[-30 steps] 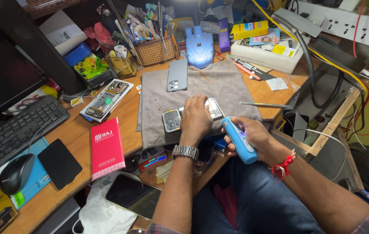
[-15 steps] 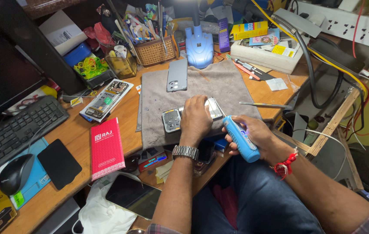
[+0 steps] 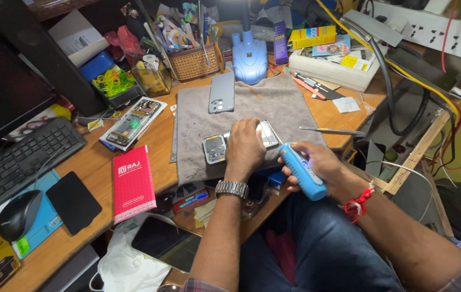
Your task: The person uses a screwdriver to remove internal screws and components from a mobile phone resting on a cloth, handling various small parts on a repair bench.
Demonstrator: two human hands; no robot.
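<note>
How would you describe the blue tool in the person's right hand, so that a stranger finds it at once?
Start from the grey cloth mat in the middle of the wooden desk. At its near right corner, the right hand grips a blue electric screwdriver. It is the only chunky, bright blue, pen-shaped tool there, with small lit dots.

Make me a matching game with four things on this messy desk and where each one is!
Things:
1. blue tool
2. opened phone
3. red box
4. computer mouse

Places:
A. on the grey cloth, under the left hand
B. on a blue pad below the keyboard
C. held in the right hand
D. on the bare wood, left of the grey cloth

Pairs: 1-C, 2-A, 3-D, 4-B
</note>
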